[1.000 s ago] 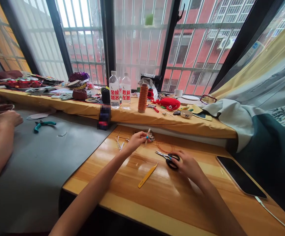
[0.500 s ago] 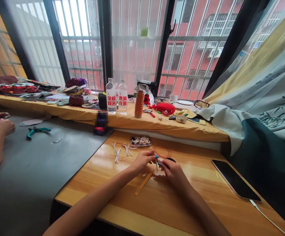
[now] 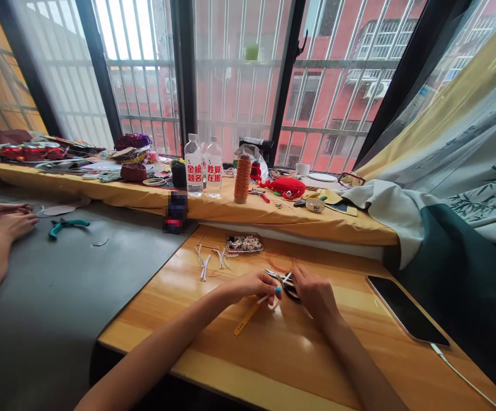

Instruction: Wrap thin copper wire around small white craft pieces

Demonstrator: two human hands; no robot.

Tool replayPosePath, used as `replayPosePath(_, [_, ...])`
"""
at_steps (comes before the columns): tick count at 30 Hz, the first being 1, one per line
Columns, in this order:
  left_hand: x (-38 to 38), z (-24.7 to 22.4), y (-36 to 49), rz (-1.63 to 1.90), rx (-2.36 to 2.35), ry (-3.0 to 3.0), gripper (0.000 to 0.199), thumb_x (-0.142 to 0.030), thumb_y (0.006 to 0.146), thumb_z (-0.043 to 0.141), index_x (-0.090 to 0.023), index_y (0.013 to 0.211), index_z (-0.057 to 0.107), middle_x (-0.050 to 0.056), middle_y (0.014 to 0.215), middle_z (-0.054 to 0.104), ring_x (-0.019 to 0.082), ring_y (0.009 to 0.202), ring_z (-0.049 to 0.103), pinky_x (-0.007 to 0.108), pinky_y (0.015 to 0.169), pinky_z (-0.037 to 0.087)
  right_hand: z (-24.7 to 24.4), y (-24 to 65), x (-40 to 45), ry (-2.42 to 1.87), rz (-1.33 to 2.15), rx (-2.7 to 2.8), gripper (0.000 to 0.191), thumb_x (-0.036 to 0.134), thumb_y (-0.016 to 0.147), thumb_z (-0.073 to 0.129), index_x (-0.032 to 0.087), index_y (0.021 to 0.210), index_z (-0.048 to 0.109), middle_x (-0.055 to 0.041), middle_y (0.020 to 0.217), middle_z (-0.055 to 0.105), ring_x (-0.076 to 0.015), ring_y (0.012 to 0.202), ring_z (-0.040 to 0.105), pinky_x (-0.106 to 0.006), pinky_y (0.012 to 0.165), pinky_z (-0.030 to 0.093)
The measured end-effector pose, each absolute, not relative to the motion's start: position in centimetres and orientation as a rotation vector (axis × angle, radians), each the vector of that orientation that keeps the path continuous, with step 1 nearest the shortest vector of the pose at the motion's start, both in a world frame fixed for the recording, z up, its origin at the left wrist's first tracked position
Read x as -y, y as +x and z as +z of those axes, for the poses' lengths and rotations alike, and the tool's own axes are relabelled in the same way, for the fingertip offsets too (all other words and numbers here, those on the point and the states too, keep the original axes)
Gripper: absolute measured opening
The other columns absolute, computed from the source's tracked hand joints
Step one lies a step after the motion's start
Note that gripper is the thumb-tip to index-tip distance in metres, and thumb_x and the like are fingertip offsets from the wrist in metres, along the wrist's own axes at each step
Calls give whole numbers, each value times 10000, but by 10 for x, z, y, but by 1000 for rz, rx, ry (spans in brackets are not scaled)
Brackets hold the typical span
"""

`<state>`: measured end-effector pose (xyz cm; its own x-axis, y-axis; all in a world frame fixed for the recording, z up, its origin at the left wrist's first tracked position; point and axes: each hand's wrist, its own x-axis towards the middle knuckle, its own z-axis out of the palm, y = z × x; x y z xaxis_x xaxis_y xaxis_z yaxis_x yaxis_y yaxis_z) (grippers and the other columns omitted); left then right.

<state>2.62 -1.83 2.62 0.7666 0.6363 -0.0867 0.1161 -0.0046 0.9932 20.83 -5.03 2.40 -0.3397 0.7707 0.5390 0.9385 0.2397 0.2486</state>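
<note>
My left hand [image 3: 256, 285] is closed in a pinch on a thin white strip [image 3: 263, 299], which pokes out below the fingers. Just to its right, my right hand [image 3: 314, 290] pinches a white piece [image 3: 287, 278] at its fingertips. Whether both belong to one strip I cannot tell. Between and behind the hands lies a pair of scissors [image 3: 291, 291] with black handles, partly covered by my right hand. A flat yellow-brown stick [image 3: 246, 321] rests on the wooden table below my left hand. Orange wire [image 3: 278, 264] is coiled behind the scissors.
Loose white strips [image 3: 205, 267] and a clear tray of small pieces [image 3: 244, 243] lie behind my hands. A phone [image 3: 406, 308] with a cable is at right. At left, a co-worker's hands [image 3: 14, 222] are near teal pliers [image 3: 68, 227]. Bottles [image 3: 194, 171] stand on the sill.
My hands have moved apart: the left slightly lower, the right up and rightward, turning over. The scissors between them show more. The co-worker's hands have shifted right.
</note>
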Motion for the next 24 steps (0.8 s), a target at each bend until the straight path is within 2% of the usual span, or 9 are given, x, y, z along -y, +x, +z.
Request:
replayPosePath(4, [23,28,27,343,-555,1448,283,-374,641,571,-105,728,585,4,578,557,62,446,473,192,455,326,24,211,50,-1717,-830,1951,251,265,833,339,173,686,521,-11,642,547,-99,506,466,-234,461,184])
replayPosePath(7, [26,32,29,338,-501,1412,300,-386,636,584,-102,730,570,-6,517,537,56,367,444,193,407,327,26,216,48,-1801,-742,1782,240,306,828,352,177,719,522,-7,681,574,-104,530,494,-218,444,189])
replayPosePath(9, [27,37,30,555,-486,1335,296,-393,653,569,-112,743,555,-28,454,495,53,329,412,179,356,283,28,218,47,-1846,-560,1673,209,330,817,371,185,839,521,0,668,590,-115,533,515,-207,444,219])
replayPosePath(12, [23,48,25,1140,-491,1147,253,-367,677,554,-131,767,537,-58,430,441,33,319,359,160,328,228,29,211,51,-1886,-279,1753,251,362,811,374,198,950,503,8,596,598,-132,510,534,-206,445,253])
replayPosePath(14, [17,53,19,1429,-503,1019,222,-327,673,568,-135,779,533,-65,450,427,16,342,339,146,340,212,29,198,58,-1901,-231,1986,262,378,821,341,217,846,546,-10,612,616,-140,523,551,-211,442,244])
replayPosePath(17, [9,54,13,1606,-534,852,217,-299,652,590,-139,784,527,-64,481,446,14,379,358,140,378,245,27,167,72,-1966,-249,2216,403,454,823,269,215,701,570,-40,622,629,-157,545,570,-218,438,225])
replayPosePath(20, [8,45,17,1569,-660,836,220,-316,644,586,-135,759,535,-26,534,527,56,463,461,172,456,326,25,145,78,-1990,-145,2281,428,478,807,287,207,666,586,-57,660,642,-173,595,581,-221,453,243])
replayPosePath(24, [13,33,27,1450,-842,1015,210,-322,636,587,-127,712,600,26,648,607,111,643,527,205,562,354,26,149,71,-2059,204,2198,277,385,756,401,207,646,583,-45,697,641,-164,629,565,-214,460,247])
